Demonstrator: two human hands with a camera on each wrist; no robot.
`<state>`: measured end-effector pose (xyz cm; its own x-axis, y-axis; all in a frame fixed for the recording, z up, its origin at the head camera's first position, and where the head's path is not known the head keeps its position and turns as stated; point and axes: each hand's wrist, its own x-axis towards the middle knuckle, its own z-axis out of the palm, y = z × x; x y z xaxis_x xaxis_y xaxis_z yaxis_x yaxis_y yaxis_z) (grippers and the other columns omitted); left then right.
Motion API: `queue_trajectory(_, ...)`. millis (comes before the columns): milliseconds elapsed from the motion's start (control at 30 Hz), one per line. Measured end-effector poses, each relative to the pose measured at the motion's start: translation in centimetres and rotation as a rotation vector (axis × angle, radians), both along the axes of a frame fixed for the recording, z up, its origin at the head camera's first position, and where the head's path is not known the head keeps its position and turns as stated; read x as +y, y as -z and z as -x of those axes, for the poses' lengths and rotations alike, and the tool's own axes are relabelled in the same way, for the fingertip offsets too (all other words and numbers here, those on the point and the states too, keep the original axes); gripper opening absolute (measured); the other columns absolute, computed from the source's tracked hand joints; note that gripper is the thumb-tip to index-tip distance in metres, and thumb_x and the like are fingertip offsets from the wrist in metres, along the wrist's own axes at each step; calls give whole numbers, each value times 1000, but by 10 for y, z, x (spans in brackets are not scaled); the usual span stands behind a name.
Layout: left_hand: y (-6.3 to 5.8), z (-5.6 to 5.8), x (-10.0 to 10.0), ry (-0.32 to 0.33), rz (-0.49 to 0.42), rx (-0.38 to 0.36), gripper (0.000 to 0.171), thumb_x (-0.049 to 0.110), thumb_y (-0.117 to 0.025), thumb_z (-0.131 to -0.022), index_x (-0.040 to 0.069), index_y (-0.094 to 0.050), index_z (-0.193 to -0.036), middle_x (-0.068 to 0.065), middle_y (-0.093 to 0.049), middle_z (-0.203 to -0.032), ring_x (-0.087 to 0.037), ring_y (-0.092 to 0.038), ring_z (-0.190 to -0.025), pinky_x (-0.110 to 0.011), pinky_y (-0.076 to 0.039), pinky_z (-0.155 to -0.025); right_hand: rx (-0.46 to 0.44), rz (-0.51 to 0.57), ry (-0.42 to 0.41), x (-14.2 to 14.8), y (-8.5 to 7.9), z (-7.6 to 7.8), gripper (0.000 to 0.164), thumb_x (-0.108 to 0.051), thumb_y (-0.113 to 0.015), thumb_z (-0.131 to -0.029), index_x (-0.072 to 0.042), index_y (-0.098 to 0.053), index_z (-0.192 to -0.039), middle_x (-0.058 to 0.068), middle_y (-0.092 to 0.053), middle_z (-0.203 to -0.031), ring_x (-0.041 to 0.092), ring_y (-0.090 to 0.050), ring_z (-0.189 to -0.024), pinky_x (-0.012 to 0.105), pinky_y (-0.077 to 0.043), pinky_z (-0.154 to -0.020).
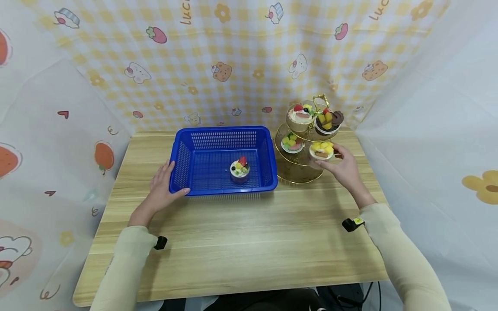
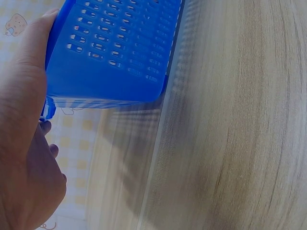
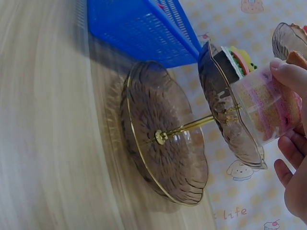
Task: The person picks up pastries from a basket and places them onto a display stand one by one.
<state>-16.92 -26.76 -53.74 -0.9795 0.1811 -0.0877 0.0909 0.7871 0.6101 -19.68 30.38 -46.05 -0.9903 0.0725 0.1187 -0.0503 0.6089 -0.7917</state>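
Observation:
My left hand (image 1: 161, 186) grips the near left corner of a blue plastic basket (image 1: 223, 190), thumb along the front rim and fingers on the left side. Inside the basket, toward the right, stands a small fruit-topped cake cup (image 1: 239, 170). My right hand (image 1: 345, 167) holds a clear cake cup (image 3: 266, 105) with pink and tan layers and yellow topping, at the middle tier of a three-tier stand (image 1: 299, 178). In the right wrist view the cup is tilted with the camera, close to the tier's edge; whether it touches the tier I cannot tell.
Another fruit cup (image 1: 292, 143) sits on the stand's middle tier. The top tier bears a cream cup (image 1: 300, 117) and a chocolate cup (image 1: 328, 122) beside the gold handle (image 1: 321, 101). All stands on a wooden table (image 1: 249, 242) against a checked cloth (image 1: 241, 90).

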Motion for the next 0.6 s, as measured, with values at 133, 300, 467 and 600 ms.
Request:
queue_trajectory(133, 0, 0, 0, 1, 2, 1, 113, 55, -70, -85, 20, 7, -160, -15, 7, -168, -42, 10, -154, -75, 2, -115, -4, 3, 4, 0, 1, 6, 75, -30, -83, -80, -5, -50, -142, 18, -55, -136, 30, -49, -117, 50, -39, -102)
queue_trajectory(300, -1, -1, 2, -1, 1, -3, 113, 54, -70, -85, 20, 7, -160, -15, 7, -168, -42, 10, -154, -75, 2, -115, 21, -19, 6, 0, 2, 14, 72, -31, -82, -81, -3, -52, -140, 20, -56, -134, 33, -49, -118, 52, -38, -103)
queue_trajectory(467, -2, -1, 2, -3, 3, -7, 113, 54, -70, -85, 21, 7, -160, -13, 8, -168, -42, 10, -154, -76, 2, -114, 51, -32, 12, 0, 4, 22, 71, -31, -82, -80, 0, -53, -138, 23, -55, -131, 38, -46, -123, 53, -35, -106)
queue_trajectory(600, -2, -2, 2, -2, -3, -7, 113, 54, -70, -85, 21, 7, -160, -12, 10, -168, -42, 11, -154, -76, 2, -114, 55, -29, 17, 1, 6, 26, 70, -31, -82, -80, -1, -54, -136, 23, -56, -132, 40, -45, -125, 56, -33, -109)
